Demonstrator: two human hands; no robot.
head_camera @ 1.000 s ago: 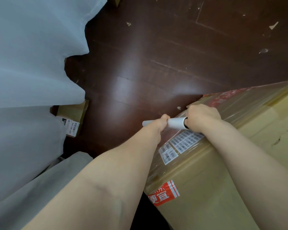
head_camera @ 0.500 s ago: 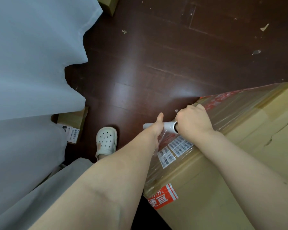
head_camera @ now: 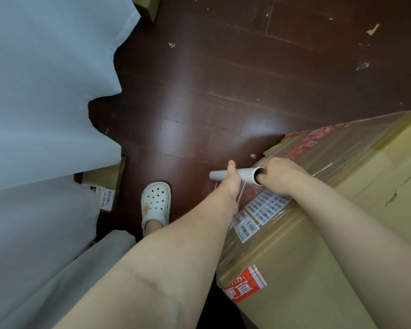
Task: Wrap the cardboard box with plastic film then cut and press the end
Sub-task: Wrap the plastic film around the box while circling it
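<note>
Brown cardboard box (head_camera: 342,245), on dark wood floor (head_camera: 223,91), partly wrapped in clear plastic film (head_camera: 337,148). White roll tube (head_camera: 247,173) at its corner, gripped by left hand (head_camera: 233,180) and right hand (head_camera: 279,178). Risk: uneven pull could tear film there.

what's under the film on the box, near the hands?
Through the clear plastic film the cardboard box shows white barcode labels and red printed tape. The right hand and left hand, holding the roll tube, cover the rest.
</note>
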